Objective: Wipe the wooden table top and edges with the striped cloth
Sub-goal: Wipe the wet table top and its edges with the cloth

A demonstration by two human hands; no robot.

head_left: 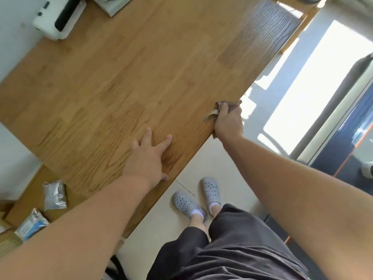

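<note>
The wooden table top [125, 81] fills most of the view, its near edge running diagonally from lower left to upper right. My right hand [229, 122] is shut on the brownish striped cloth [224, 105] and presses it over that near edge, fingers on top and the cloth bunched under and around them. My left hand [150, 156] lies flat on the top close to the same edge, fingers spread, holding nothing.
A white device [58, 19] and a grey box corner [113, 7] stand at the far side of the table. Two foil packets [54, 195] [31, 224] lie at the left end. Beyond the edge are pale floor tiles, my grey clogs [187, 204] and a bright window frame.
</note>
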